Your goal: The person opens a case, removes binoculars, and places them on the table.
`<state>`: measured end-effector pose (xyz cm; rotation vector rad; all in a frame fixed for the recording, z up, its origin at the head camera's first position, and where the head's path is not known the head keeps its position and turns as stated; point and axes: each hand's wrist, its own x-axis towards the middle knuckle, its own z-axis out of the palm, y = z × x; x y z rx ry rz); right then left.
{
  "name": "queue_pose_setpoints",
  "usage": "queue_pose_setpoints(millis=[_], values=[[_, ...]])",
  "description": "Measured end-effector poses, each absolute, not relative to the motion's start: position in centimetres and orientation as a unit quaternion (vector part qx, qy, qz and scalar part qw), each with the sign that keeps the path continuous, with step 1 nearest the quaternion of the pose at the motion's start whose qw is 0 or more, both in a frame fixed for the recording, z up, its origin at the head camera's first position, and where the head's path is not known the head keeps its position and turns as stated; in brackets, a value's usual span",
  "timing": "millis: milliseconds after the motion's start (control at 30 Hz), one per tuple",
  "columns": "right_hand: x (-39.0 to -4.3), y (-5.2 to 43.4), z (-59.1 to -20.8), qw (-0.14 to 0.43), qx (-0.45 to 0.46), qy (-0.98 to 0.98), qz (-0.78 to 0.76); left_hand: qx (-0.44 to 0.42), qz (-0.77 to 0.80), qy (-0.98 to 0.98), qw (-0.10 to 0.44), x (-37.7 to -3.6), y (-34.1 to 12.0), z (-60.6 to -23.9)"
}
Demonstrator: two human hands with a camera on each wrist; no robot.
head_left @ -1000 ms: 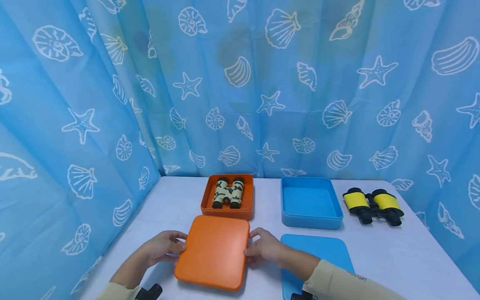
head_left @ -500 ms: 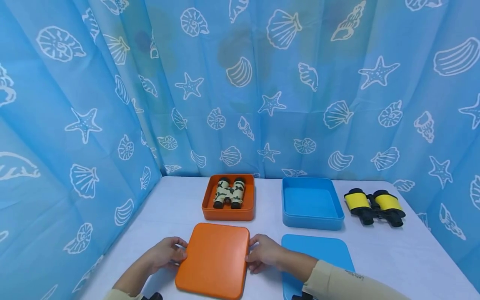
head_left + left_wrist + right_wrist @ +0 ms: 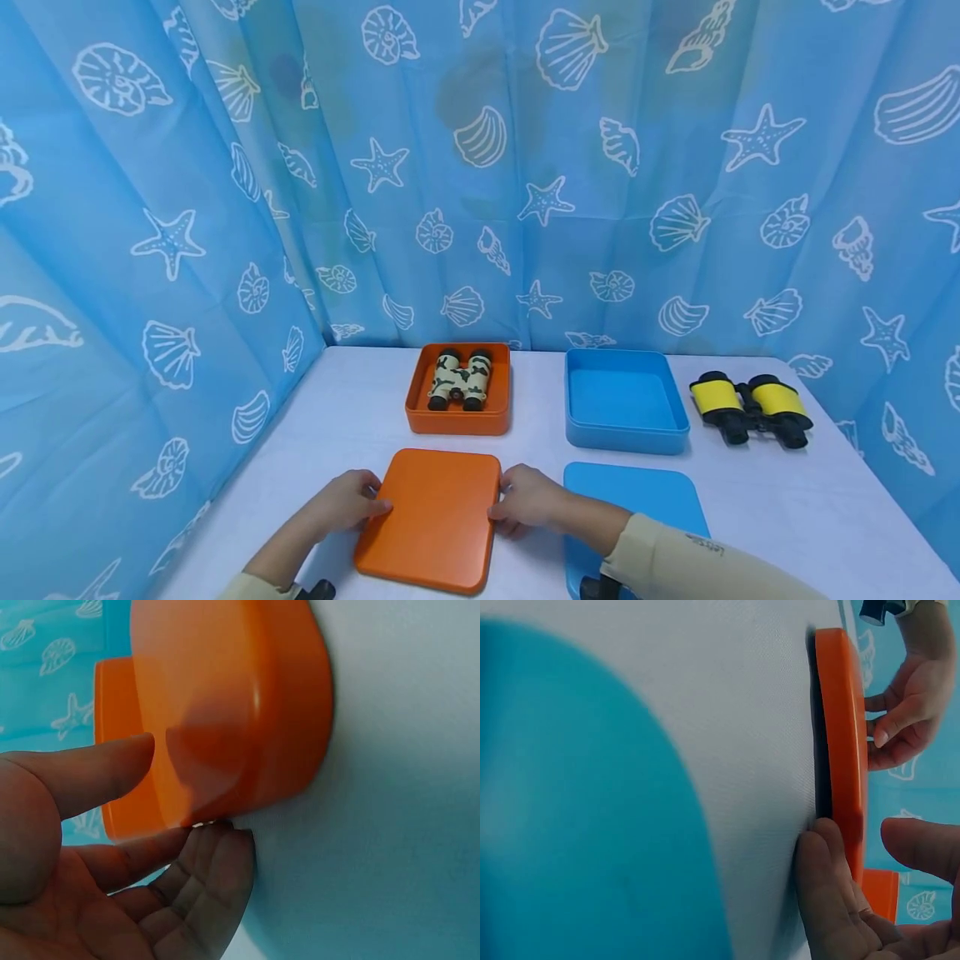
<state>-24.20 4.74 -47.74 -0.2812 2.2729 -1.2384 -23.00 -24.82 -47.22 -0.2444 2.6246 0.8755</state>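
Both hands grip the orange lid (image 3: 431, 518) by its side edges: the left hand (image 3: 347, 500) has fingers under the left edge and thumb above, and the right hand (image 3: 525, 500) pinches the right edge the same way. That lid sits low at the near tabletop (image 3: 787, 500), just in front of the orange box (image 3: 459, 417), which already holds camouflage binoculars (image 3: 459, 381) and remains uncovered. Further right, the blue box (image 3: 626, 412) is empty, its blue lid (image 3: 637, 500) flat on the tabletop, and the yellow binoculars (image 3: 752, 407) lie outside. Compared with a second ago, the orange lid has dropped lower and nearer the person, hands unchanged on it.
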Motion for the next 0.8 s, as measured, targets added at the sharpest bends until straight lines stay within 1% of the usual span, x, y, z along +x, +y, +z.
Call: queue_pose_setpoints(millis=[233,333,433,633,800], values=[[-24.5,4.6,-47.3,0.256,-0.132,0.87,-0.4,-0.076,0.285,0.939,0.177,-23.1,-24.8,-47.1],[-25.0,4.8,-46.9,0.251,-0.136,0.875,-0.391,-0.057,0.286,0.941,0.174,-24.0,-25.1,-47.1],[-25.8,5.0,-46.5,0.227,-0.155,0.883,-0.38,-0.03,0.29,0.943,0.162,-25.7,-25.5,-47.1],[-28.3,4.8,-45.0,0.156,-0.213,0.898,-0.352,0.019,0.259,0.96,0.104,-29.5,-25.8,-46.7],[-31.3,4.2,-43.8,0.095,-0.218,0.913,-0.332,0.03,0.206,0.977,0.035,-32.2,-25.2,-46.1]])
